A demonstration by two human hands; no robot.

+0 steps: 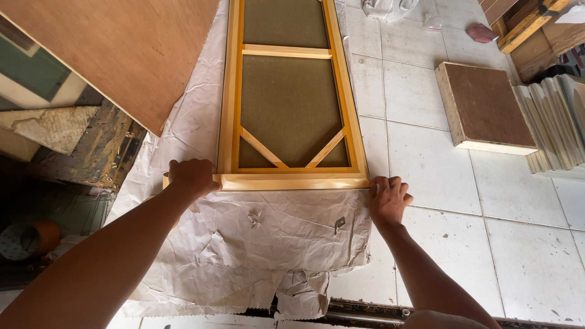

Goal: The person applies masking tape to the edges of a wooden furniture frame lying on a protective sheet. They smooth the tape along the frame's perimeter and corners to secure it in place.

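A long wooden frame (pixel 229 91) with a brownish canvas back and diagonal corner braces lies on crumpled white paper (pixel 268 237) spread over the floor. A strip of glossy tan tape (pixel 292 181) runs along the frame's near edge. My left hand (pixel 192 176) presses down on the near left corner of the frame, over the end of the tape. At the near right corner my right hand (pixel 388 200) rests with curled fingers against the tape's other end and the paper's edge.
A large plywood sheet (pixel 128 55) leans in at the upper left. A square wooden block (pixel 484 106) and a stack of pale mouldings (pixel 554 122) lie on the white tiled floor (pixel 426 158) to the right. An orange roll (pixel 30 237) sits at the lower left.
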